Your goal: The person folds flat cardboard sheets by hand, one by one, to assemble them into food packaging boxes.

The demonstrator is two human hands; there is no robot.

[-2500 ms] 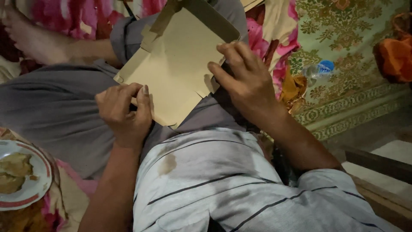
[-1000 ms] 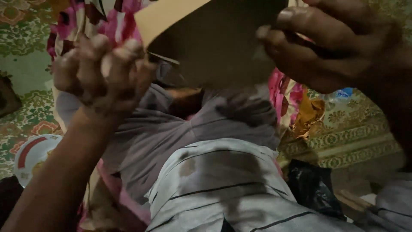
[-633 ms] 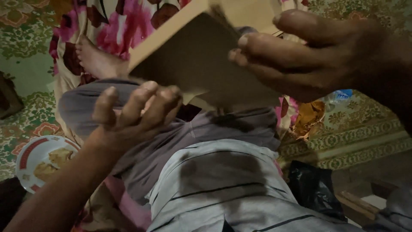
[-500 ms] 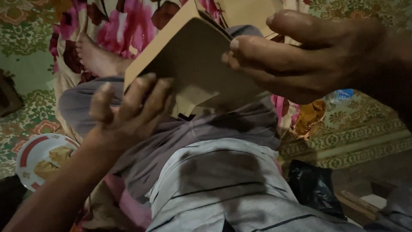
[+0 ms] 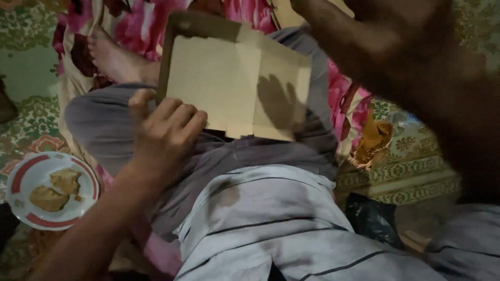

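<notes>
The cardboard point(image 5: 234, 86) lies flat on the person's lap, above the grey-trousered knee. The right hand point(image 5: 396, 62) hangs blurred above it, its grip impossible to tell, while the left hand point(image 5: 164, 132) presses curled fingers on the sheet's lower left corner, clasping nothing. A plate point(image 5: 21, 177) with food sits on the floor to the left.

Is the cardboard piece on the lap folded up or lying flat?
Mostly flat: the cardboard piece lies spread on the lap, creases visible, far edge turned up.

Plate point(image 5: 21, 179) left of lap, apart
</notes>
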